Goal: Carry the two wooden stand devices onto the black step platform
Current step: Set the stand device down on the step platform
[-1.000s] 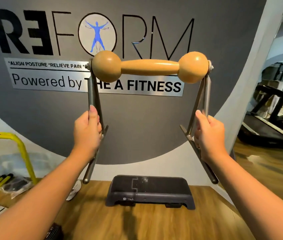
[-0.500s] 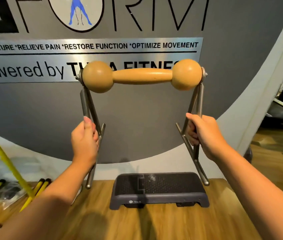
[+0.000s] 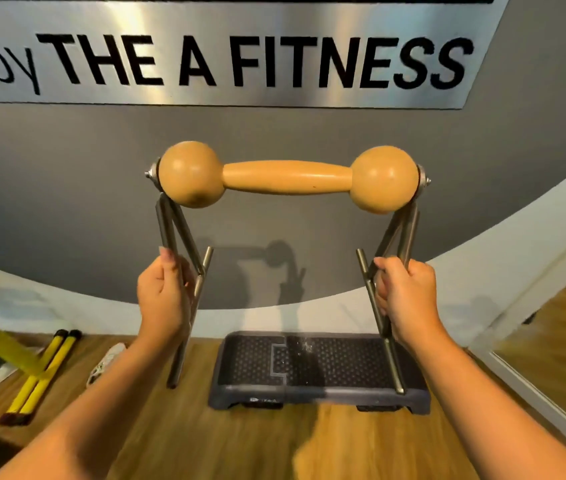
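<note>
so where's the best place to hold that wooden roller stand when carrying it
Grip the two metal side frames, one hand each, from the near side, as the left hand and right hand do now. The wooden roller stand has a smooth roller on an axle, likely to turn; the legs give a level hold.

Single head-worn view, facing forward and down, close on grey wall (image 3: 66, 188), above wood floor (image 3: 205, 445).

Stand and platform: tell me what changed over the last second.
The person walked closer: the platform grew larger and nearer, the wall sign filled the top. The stand sank lower in view, its right foot now in front of the platform top. Unchanged: left hand and right hand grip the stand's metal legs, stand off the floor.
</note>
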`<state>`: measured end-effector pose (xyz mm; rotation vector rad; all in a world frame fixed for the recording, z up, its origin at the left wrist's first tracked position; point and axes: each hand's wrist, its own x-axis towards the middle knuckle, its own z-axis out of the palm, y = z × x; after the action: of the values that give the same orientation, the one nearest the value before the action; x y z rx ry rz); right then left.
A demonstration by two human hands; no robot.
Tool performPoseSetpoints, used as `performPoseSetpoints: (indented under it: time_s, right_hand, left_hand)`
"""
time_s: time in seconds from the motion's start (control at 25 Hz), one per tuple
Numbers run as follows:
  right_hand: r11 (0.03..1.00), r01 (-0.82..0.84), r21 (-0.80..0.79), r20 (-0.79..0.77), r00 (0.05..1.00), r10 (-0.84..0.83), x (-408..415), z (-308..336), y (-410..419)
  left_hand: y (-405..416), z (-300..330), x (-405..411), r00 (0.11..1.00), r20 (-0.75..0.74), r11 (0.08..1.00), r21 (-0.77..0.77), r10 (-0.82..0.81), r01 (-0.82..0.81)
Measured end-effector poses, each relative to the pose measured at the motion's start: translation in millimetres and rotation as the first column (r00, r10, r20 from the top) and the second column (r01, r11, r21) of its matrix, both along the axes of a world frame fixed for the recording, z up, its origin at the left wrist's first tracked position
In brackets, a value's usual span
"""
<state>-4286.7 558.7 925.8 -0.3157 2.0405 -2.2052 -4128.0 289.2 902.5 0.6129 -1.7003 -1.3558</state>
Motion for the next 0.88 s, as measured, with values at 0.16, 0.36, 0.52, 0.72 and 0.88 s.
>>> performPoseSetpoints:
  time_s: [0.16,0.36,0.52,0.72,0.88]
  right_hand:
    - [1.0,0.016,-0.019,0.043,0.999,-0.015,-46,-56,-29]
    - [1.0,0.012,0.002,0.082,0.997,-0.012,-117,-175,-79]
    - [1.0,0.024,0.003,0.096,0.995,-0.024,-156,-279,-105]
    - [0.998,0.063,0.014,0.105,0.992,-0.064,-186,-426,-133]
    - [0.996,0.084,0.032,0.103,0.991,-0.087,-194,-532,-146]
  left_hand:
    - [-29,-47,-52,0.999,0.04,0.995,0.101,-0.007,0.003]
    - [-78,-158,-136,0.985,0.026,0.851,0.501,0.169,-0.159]
    - [-96,-256,-171,0.99,-0.032,0.848,0.519,0.139,-0.102]
    - [-120,-405,-197,0.99,-0.018,0.854,0.508,0.14,-0.111]
    - [-132,-506,-212,0.978,0.033,0.79,0.585,0.206,-0.186]
